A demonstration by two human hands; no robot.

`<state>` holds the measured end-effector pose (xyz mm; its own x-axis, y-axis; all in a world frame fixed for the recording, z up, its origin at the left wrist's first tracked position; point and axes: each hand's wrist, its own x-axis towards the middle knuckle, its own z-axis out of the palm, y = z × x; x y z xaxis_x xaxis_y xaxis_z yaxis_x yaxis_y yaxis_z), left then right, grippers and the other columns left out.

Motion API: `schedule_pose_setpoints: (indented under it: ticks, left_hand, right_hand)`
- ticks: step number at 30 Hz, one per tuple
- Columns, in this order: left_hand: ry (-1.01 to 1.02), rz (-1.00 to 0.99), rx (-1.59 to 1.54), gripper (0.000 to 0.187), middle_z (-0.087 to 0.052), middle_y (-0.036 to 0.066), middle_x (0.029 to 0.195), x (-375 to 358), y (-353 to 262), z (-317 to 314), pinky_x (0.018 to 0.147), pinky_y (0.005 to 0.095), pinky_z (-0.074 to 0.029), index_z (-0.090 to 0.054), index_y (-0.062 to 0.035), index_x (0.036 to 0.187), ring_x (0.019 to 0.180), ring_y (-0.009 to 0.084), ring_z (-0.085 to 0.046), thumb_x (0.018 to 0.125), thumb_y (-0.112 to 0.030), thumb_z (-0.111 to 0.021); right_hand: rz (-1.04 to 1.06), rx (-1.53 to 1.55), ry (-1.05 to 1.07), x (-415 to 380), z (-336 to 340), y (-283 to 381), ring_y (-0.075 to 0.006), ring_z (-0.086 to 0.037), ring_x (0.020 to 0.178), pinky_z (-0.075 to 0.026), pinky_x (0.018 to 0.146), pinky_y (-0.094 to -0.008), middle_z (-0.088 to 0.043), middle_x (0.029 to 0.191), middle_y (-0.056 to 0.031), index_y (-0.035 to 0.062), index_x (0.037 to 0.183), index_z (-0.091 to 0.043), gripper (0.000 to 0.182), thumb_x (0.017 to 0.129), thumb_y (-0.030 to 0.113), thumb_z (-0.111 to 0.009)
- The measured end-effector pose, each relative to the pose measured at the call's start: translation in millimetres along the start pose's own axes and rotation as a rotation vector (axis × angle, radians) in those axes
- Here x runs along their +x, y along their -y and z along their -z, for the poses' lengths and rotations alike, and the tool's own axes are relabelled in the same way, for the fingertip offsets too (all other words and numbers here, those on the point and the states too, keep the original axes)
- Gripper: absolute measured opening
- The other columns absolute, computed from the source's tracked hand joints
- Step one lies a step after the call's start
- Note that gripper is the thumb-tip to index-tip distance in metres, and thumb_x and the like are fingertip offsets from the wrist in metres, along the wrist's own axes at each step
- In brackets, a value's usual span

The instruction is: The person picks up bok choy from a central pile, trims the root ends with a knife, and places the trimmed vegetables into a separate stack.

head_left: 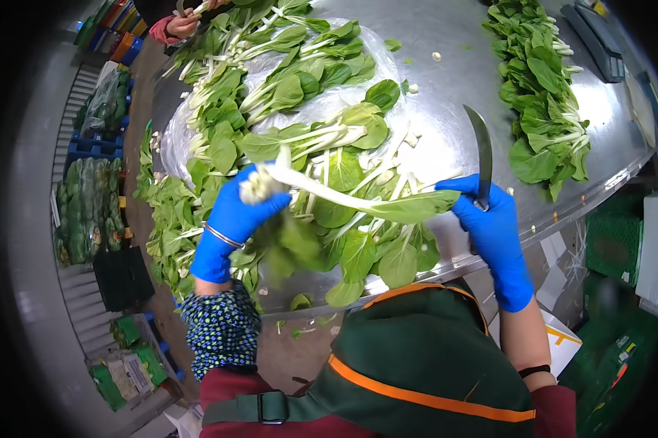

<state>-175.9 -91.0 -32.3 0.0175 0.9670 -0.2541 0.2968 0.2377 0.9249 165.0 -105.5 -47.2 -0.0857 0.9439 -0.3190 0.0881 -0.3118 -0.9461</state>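
Clutching greens [258,187], left hand [235,210] bends inward; right hand [492,220] grips knife [481,150] pointing forward.

We look forward and steeply down from the wearer's head, near above the left hand [230,210] and right hand [493,215]. Closest to us, below their grips, sits the green apron [424,350]; beyond the grips our single wide, round-edged view stretches across the stainless-steel table [457,77] to its far side.
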Motion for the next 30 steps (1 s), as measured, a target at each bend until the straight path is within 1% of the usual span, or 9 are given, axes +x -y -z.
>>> schedule_pose_setpoints:
  ticks: [2,3,5,7,10,13,18,25,30]
  left_hand:
    - [0.127,-0.190,1.077,0.044,-0.060,0.009,0.089,-9.0,-0.1,15.7,0.073,0.0285,-0.046,-0.054,-0.0008,0.104,0.079,0.0150,-0.056,0.067,-0.015,-0.071]
    - [0.119,-0.184,1.082,0.044,-0.060,0.009,0.089,-12.2,-1.9,20.3,0.073,0.0285,-0.046,-0.054,-0.0008,0.104,0.079,0.0150,-0.056,0.067,-0.015,-0.071]
    - [-0.015,0.103,0.664,0.045,-0.060,0.007,0.096,-12.5,-12.3,31.7,0.076,0.0280,-0.045,-0.054,-0.0006,0.105,0.085,0.0146,-0.056,0.065,-0.011,-0.071]
    - [0.112,-0.074,0.014,0.049,-0.049,0.014,0.121,-11.7,-13.5,43.6,0.091,0.0340,-0.039,-0.051,-0.0023,0.115,0.105,0.0230,-0.051,0.070,-0.015,-0.065]
    - [0.047,-0.303,-0.821,0.048,-0.025,0.012,0.140,-11.4,2.2,18.2,0.096,0.0440,-0.036,-0.046,-0.0076,0.122,0.117,0.0300,-0.041,0.076,-0.014,-0.057]
    - [0.241,-0.397,-1.236,0.039,-0.033,0.006,0.135,-2.9,-7.1,-6.6,0.090,0.0459,-0.041,-0.050,-0.0105,0.114,0.115,0.0257,-0.043,0.076,-0.012,-0.059]
    - [0.255,-0.441,-1.300,0.040,-0.037,0.004,0.130,10.4,-30.1,-44.3,0.082,0.0420,-0.044,-0.049,-0.0131,0.115,0.108,0.0221,-0.045,0.076,-0.011,-0.060]
    - [0.404,-0.428,-1.298,0.044,-0.042,0.005,0.127,33.6,-49.0,-88.4,0.082,0.0443,-0.046,-0.054,-0.0161,0.109,0.102,0.0233,-0.050,0.067,-0.016,-0.068]
    - [0.469,-0.266,-0.485,0.038,-0.052,0.017,0.110,37.3,-72.2,-132.7,0.089,0.0411,-0.042,-0.053,-0.0030,0.096,0.105,0.0309,-0.051,0.063,-0.011,-0.069]
  right_hand:
    - [-0.041,-0.125,-0.038,15.3,13.3,-18.7,-0.0064,-0.049,0.068,-0.041,0.063,-0.0210,-0.059,0.087,-0.0003,0.0066,0.099,-0.063,0.024,0.075,0.010,-0.063]
    - [-0.078,-0.254,-0.078,22.3,16.6,-31.1,-0.0062,-0.049,0.069,-0.041,0.063,-0.0210,-0.059,0.089,-0.0008,0.0061,0.101,-0.062,0.026,0.075,0.010,-0.062]
    - [0.115,-0.364,-0.172,25.8,12.6,-60.1,-0.0058,-0.048,0.067,-0.041,0.062,-0.0213,-0.059,0.091,-0.0008,0.0055,0.104,-0.061,0.028,0.076,0.011,-0.061]
    - [0.300,-0.464,-0.259,23.5,2.0,-61.0,-0.0054,-0.047,0.066,-0.041,0.060,-0.0217,-0.059,0.092,-0.0008,0.0049,0.106,-0.059,0.030,0.077,0.012,-0.060]
    - [-0.034,-0.012,-0.150,10.1,-3.4,-31.9,-0.0037,-0.042,0.057,-0.037,0.051,-0.0194,-0.058,0.082,-0.0003,0.0061,0.109,-0.058,0.031,0.079,0.015,-0.059]
    - [-0.134,0.050,-0.099,7.1,2.9,-25.4,-0.0033,-0.042,0.053,-0.034,0.049,-0.0176,-0.055,0.067,0.0009,0.0059,0.106,-0.060,0.028,0.080,0.016,-0.059]
    - [-0.091,0.123,-0.167,-3.6,21.2,-14.7,-0.0033,-0.040,0.047,-0.032,0.046,-0.0183,-0.047,0.055,0.0031,0.0050,0.104,-0.061,0.026,0.081,0.017,-0.058]
    - [0.055,0.155,-0.025,-24.5,42.1,22.7,-0.0030,-0.050,0.059,-0.042,0.058,-0.0180,-0.063,0.085,-0.0025,0.0037,0.103,-0.061,0.024,0.079,0.006,-0.057]
    - [0.196,0.338,0.145,-11.5,24.1,29.5,-0.0085,-0.055,0.078,-0.044,0.069,-0.0224,-0.061,0.090,-0.0053,0.0021,0.105,-0.057,0.029,0.077,0.010,-0.063]
